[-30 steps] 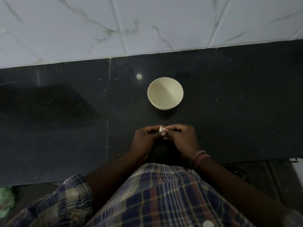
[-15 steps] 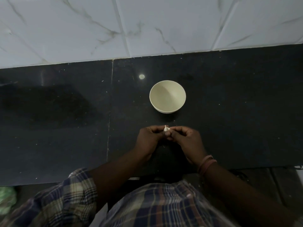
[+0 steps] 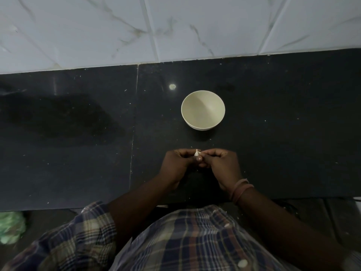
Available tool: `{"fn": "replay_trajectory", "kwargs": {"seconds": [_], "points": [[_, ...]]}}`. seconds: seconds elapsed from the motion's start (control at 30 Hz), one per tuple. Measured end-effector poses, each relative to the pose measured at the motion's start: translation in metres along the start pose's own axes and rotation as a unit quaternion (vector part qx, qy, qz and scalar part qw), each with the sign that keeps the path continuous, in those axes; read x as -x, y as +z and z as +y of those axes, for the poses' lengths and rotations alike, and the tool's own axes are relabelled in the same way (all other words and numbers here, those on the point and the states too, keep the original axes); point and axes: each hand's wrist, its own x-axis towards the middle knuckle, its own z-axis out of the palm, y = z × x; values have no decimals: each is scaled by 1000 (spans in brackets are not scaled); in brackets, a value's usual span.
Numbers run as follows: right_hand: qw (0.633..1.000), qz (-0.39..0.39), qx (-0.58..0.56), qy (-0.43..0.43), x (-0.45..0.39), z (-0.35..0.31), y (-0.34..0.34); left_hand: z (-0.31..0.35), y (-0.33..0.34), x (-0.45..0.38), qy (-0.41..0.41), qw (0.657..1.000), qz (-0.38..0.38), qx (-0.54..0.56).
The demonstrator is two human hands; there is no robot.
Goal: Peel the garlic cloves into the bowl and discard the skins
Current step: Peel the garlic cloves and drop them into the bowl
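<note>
**First clove in hand, bowl not yet filled**

The person stood at a dark stone bench (image 3: 78, 153) with both hands brought together just in front of the body. Between them sat a single small garlic clove (image 3: 197, 152), pale and pointed, its tip standing up above the fingertips. The left hand (image 3: 176, 163) was curled closed around the clove's lower part, thumb pressed near its base. The right hand (image 3: 222, 163) was likewise curled, its fingertips pinched against the clove's other side; whether it was gripping the flesh or only a flap of skin was too small to tell.

Beyond the hands, apart from them and farther back on the bench, stood a cream bowl (image 3: 203, 126). Its inside showed nothing but smooth wall and shadow, so no peeled clove appeared to have gone in. No pile of skins showed on the bench, only scattered pale specks, and no other cloves were in sight. A green blur (image 3: 10, 227) lay low at the left edge, below the bench; what it was could not be made out.

By that reading the work was at its very start: the peeling of this clove was under way, while the drop into the bowl and the discarding of skins remained to be done.
</note>
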Motion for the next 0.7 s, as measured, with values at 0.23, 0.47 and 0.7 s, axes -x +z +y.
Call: {"fn": "replay_trajectory", "kwargs": {"seconds": [0.23, 0.47, 0.7], "points": [[999, 0, 48, -14, 0, 9, -2, -5, -3, 0, -23, 999, -2, -29], [984, -27, 148, -100, -6, -4, 1, 4, -3, 4, 3, 999, 15, 31], [996, -60, -38, -45, 0, -10, -1, 13, -6, -3, 44, 998, 17, -40]]}}
